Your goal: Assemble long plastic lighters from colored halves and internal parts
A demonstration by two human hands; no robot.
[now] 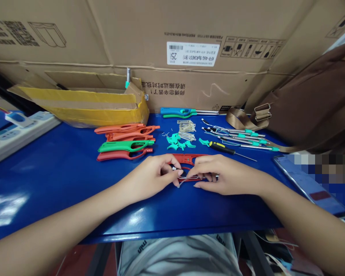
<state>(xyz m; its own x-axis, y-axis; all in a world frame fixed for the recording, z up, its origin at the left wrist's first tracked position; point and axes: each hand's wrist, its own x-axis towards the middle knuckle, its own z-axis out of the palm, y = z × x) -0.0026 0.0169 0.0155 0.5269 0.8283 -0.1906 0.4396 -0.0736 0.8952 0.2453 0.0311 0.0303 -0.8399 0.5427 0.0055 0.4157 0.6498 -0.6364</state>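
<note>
One red casing (181, 158) lies on the blue table (74, 172) — left hand (158, 172) pinching white wires (190, 177), grip of right hand (224, 174) hard to tell — wire-laying seems underway, next needing careful tucking.

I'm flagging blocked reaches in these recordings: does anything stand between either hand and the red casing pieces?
Nothing solid is visible in the way: the left hand and right hand are right at the red casing pieces. Only thin white wires show at the fingertips, over the nearer piece.
</note>
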